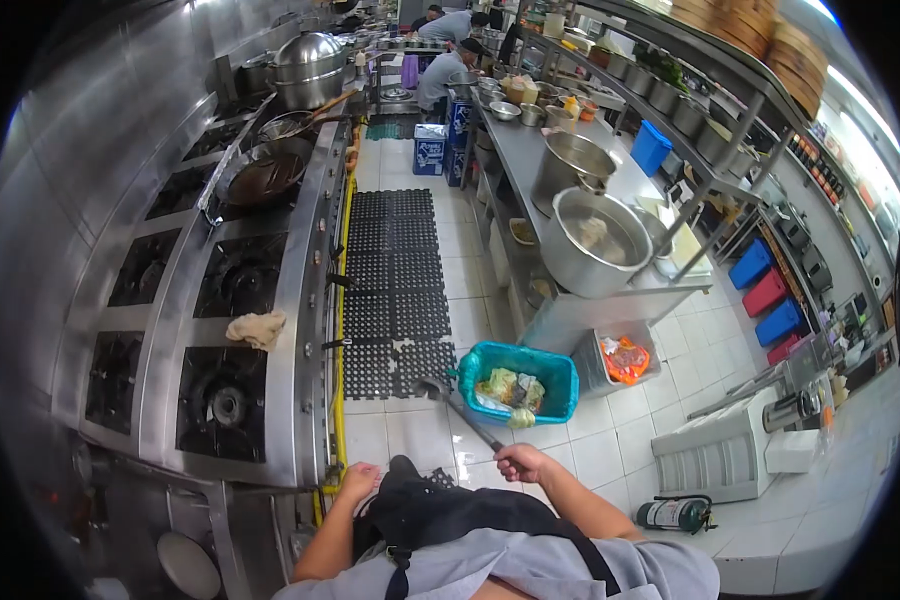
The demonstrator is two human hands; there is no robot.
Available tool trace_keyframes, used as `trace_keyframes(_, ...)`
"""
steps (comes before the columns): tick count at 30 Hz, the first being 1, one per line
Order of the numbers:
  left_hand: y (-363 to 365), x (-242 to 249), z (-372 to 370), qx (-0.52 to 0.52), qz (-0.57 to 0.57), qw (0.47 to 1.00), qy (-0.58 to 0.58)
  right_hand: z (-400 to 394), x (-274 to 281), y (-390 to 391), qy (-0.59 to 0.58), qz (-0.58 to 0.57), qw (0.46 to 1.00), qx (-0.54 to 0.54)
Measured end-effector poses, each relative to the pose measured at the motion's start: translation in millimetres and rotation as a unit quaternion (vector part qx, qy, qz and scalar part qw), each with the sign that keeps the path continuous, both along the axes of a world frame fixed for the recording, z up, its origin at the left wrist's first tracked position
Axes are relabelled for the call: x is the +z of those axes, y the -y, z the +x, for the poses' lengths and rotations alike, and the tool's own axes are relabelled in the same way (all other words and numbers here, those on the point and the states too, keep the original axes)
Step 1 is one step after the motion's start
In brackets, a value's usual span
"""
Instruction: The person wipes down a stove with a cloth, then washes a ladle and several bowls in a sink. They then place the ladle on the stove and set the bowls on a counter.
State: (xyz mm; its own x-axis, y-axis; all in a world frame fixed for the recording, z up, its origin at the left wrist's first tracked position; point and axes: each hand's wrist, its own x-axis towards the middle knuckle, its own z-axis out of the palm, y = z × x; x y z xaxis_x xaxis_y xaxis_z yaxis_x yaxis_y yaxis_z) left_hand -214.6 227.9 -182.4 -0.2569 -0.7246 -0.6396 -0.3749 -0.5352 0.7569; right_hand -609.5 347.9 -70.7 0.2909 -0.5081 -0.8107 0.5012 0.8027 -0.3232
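Note:
My right hand (521, 463) is closed around the handle of a long dark ladle (467, 415), whose round head hangs over the edge of the black floor mat. Just beyond it stands a teal bin (570, 388) with food scraps and crumpled wrapping inside. My left hand (360, 481) is held low beside the stove's front corner, its fingers curled, and whether anything is in them is hidden. A cream cloth (256, 330) lies on the stove (282, 395) between the burners.
A dark wok (266, 172) sits farther up the stove. Large pots (600, 240) stand at the counter's near end, with a grey bin (592, 370) below. Perforated black mats (392, 290) line the aisle. Co-workers (444, 78) are at the far end. A fire extinguisher (675, 514) lies at right.

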Motion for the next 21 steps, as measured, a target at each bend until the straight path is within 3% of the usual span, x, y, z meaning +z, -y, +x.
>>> trace_keyframes(9, 189, 53, -89, -0.047, -0.067, 0.992, -0.099, -32, 60, 194, -0.056, -0.049, 0.992, -0.100)
trace_keyframes(11, 227, 85, -111, -0.071, -0.089, 0.988, -0.100, -51, 47, 232, -0.055, -0.048, 0.991, -0.113)
trace_keyframes(21, 483, 106, -173, -0.023, -0.095, 0.991, -0.090, -150, -6, 487, 0.016, -0.052, 0.988, -0.145)
